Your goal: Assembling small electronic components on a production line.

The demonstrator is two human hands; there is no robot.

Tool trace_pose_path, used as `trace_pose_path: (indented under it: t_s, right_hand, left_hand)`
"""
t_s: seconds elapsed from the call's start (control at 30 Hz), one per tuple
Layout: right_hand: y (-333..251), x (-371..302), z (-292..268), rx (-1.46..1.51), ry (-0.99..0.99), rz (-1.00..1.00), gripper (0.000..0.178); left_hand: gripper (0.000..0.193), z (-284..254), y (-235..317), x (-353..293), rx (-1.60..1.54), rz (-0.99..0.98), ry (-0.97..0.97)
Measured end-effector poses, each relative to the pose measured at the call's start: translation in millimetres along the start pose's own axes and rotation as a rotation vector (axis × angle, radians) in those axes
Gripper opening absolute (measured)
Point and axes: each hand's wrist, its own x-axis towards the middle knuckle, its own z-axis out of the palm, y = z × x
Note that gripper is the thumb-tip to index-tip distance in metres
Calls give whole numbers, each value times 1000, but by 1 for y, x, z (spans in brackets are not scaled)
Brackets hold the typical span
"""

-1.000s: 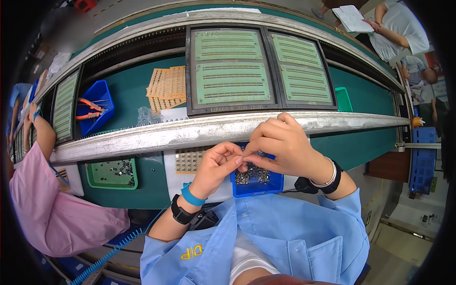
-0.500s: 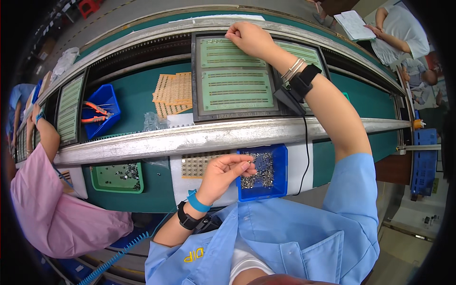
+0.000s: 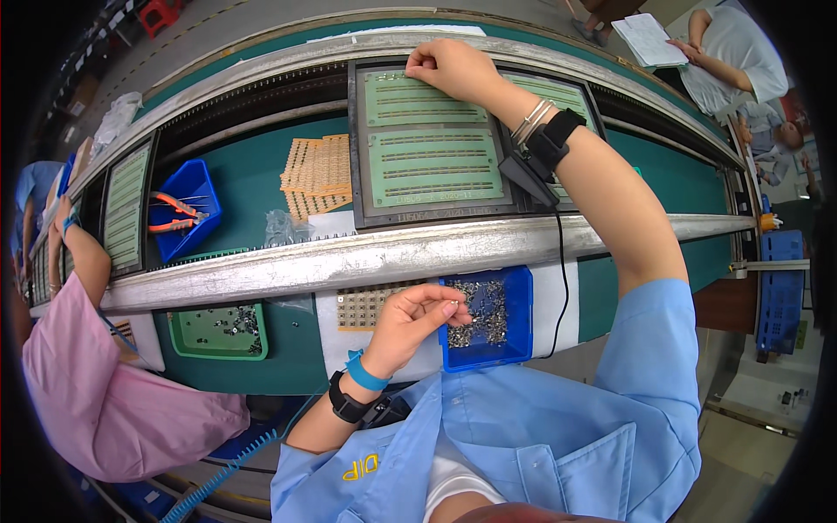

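Observation:
My right hand (image 3: pixel 455 70) reaches over a dark frame (image 3: pixel 358 174) that holds light-green circuit boards (image 3: pixel 436 185). Its fingers are pinched at the top left board's far edge, where several tiny shiny parts (image 3: pixel 394 76) sit in a row. Whatever lies between those fingertips is hidden. My left hand (image 3: pixel 411 321) is closed in a pinch beside a blue bin (image 3: pixel 528 318) of small metal parts (image 3: pixel 478 314). A tiny shiny part seems to be held at its fingertips, too small to name exactly. Beneath that hand lies a tan perforated board (image 3: pixel 353 309).
A metal rail (image 3: pixel 323 264) runs between me and the frame. Left of the frame are stacked tan boards (image 3: pixel 316 174) and a blue bin (image 3: pixel 207 209) with orange-handled pliers (image 3: pixel 179 213). A green tray (image 3: pixel 179 340) holds dark parts. A co-worker in pink (image 3: pixel 113 401) works at left.
My right hand has shifted slightly left along the board's far edge, still pinched. My left hand stays pinched by the blue bin, nearly unmoved.

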Motion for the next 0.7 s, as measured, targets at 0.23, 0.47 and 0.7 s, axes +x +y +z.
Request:
trace_pose_path:
  t_s: [0.23,0.47,0.7]
  right_hand:
    - [-9,-36,-25,-275,341,-382,13]
    - [-86,-182,-64,300,-227,-510,12]
    - [-70,-213,-49,288,-29,-496,13]
  left_hand:
    - [17,-1,6,-5,-131,69,-27]
    - [20,-3,7,-5,-198,110,20]
    - [21,10,5,-3,-53,38,30]
